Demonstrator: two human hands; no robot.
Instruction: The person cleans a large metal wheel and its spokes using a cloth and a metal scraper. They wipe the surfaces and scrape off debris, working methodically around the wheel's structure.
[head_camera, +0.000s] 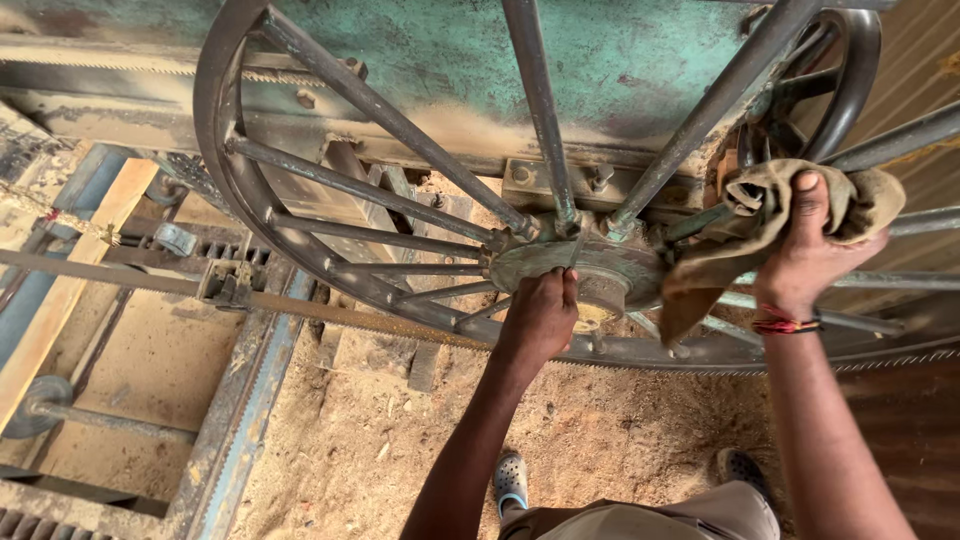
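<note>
Far to the left of both hands, a toothed saw band runs across the machine frame, above a sawdust-covered floor. It leads rightward to the rim of a large spoked wheel, whose thin metal spokes converge on a round hub. The left hand is curled closed against the lower left edge of that hub, fingers folded under, gripping the hub's rim or something at it; exactly what it pinches is hidden. Just right of the hub, a crumpled brown rag hangs over the spokes. The right hand, wearing a red thread bracelet at the wrist, clutches the rag's upper part, fingers closed into the cloth and pressing it against a spoke.
</note>
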